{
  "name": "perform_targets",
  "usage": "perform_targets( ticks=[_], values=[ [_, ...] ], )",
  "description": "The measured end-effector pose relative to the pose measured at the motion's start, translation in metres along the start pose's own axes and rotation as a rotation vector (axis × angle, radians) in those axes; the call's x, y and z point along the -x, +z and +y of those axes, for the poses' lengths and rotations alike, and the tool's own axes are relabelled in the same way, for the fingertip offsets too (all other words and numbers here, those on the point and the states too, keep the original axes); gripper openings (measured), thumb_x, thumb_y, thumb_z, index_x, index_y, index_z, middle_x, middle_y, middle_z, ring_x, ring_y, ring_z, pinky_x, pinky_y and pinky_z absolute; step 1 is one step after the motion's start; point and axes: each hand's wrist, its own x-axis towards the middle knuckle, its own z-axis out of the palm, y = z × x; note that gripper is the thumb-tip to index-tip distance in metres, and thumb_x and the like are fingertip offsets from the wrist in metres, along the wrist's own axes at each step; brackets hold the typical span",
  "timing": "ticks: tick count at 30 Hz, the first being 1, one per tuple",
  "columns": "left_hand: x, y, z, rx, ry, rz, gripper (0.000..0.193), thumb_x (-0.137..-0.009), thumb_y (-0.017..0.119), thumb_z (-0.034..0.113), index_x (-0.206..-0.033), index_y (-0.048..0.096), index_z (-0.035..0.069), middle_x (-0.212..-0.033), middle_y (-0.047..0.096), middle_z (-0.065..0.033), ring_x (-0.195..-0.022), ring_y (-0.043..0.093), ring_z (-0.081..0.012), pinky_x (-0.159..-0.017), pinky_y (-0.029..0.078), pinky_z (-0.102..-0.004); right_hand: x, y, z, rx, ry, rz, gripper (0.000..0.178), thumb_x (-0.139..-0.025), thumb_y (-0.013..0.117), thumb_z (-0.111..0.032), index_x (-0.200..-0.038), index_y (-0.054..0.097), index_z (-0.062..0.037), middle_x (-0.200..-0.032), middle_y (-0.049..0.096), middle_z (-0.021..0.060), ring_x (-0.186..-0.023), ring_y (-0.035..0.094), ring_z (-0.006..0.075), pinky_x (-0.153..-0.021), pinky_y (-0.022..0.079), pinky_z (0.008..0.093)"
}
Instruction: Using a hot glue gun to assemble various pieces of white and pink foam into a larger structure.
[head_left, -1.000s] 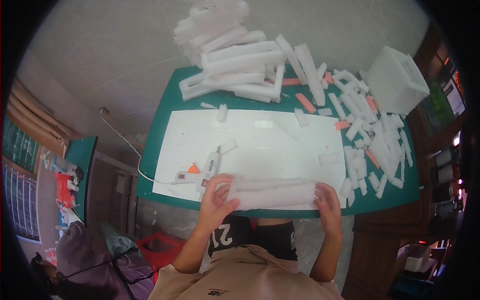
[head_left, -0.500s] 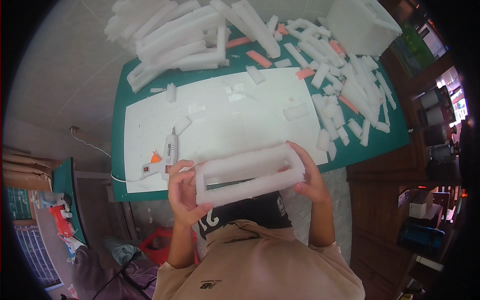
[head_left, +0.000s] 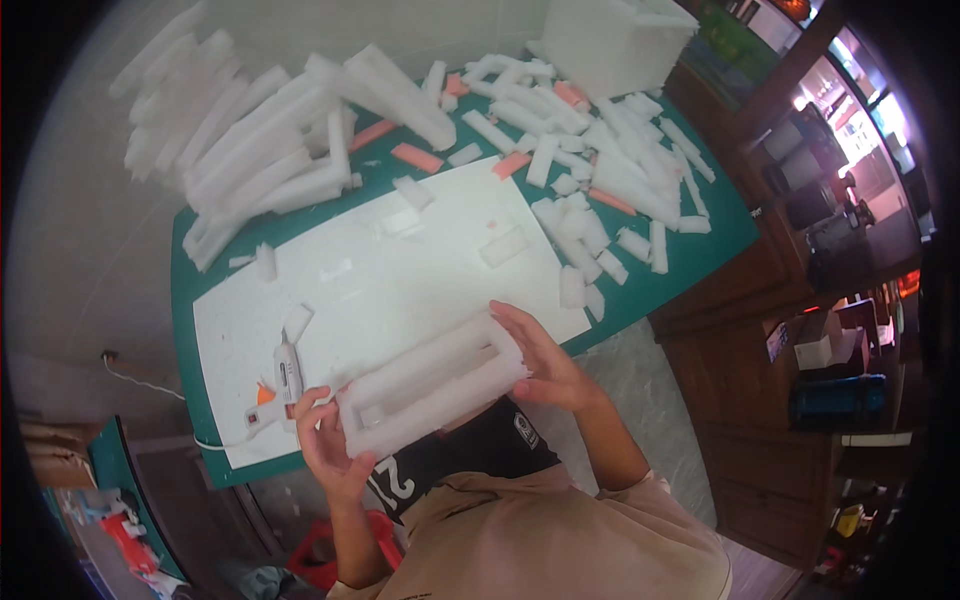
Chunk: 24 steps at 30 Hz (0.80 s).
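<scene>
Between my two hands is a long rectangular frame of white foam, held over the table's near edge and tilted so its right end sits higher. My left hand grips the left end, thumb below and fingers at the side. At the other end my right hand is closed, with fingers behind the corner and thumb in front. A grey-white hot glue gun with an orange trigger lies on the white board, just beyond my left hand. A small foam block lies at its nozzle.
Foam frames are heaped at the back left of the green table. Loose white foam pieces and pink strips cover the back right, before a big foam box. A white cord runs off left. A red stool stands below.
The view has turned and shifted right, so the table appears rotated and further left. Both hands still hold the foam frame, which now slants more, its right end higher.
</scene>
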Motion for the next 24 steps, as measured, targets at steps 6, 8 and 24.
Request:
perform_targets(
  ticks=[6,8,24],
  values=[
    [-0.001,0.006,-0.006,-0.08,-0.028,0.047,0.074,-0.077,0.079,0.05,-0.126,0.05,0.003,-0.134,0.044,-0.0178,-0.128,0.047,-0.0306,-0.108,0.04,-0.047,0.0,-0.001,0.005,0.08,-0.026,0.043,0.08,-0.091,0.068,-0.011,-0.157,0.022,-0.0095,-0.154,0.031,0.0136,-0.139,0.036,0.0287,-0.111,0.035,0.0424],
    [-0.001,0.004,-0.012,-0.088,-0.02,0.063,0.073,-0.078,0.079,0.049,-0.126,0.049,0.003,-0.133,0.044,-0.0175,-0.127,0.047,-0.0296,-0.107,0.041,-0.0459,-0.001,0.0,0.008,0.174,0.01,0.099,0.077,-0.093,0.068,-0.016,-0.156,0.024,-0.0103,-0.153,0.033,0.015,-0.137,0.038,0.0293,-0.11,0.037,0.0414],
    [0.001,0.003,-0.023,-0.129,-0.059,0.073,0.07,-0.081,0.075,0.048,-0.127,0.049,0.002,-0.133,0.045,-0.0171,-0.127,0.045,-0.0279,-0.104,0.042,-0.0434,-0.003,0.009,-0.009,0.314,0.097,0.16,0.064,-0.096,0.064,-0.015,-0.151,0.034,-0.0104,-0.154,0.036,0.0099,-0.14,0.04,0.0294,-0.107,0.042,0.0395]
  ],
)
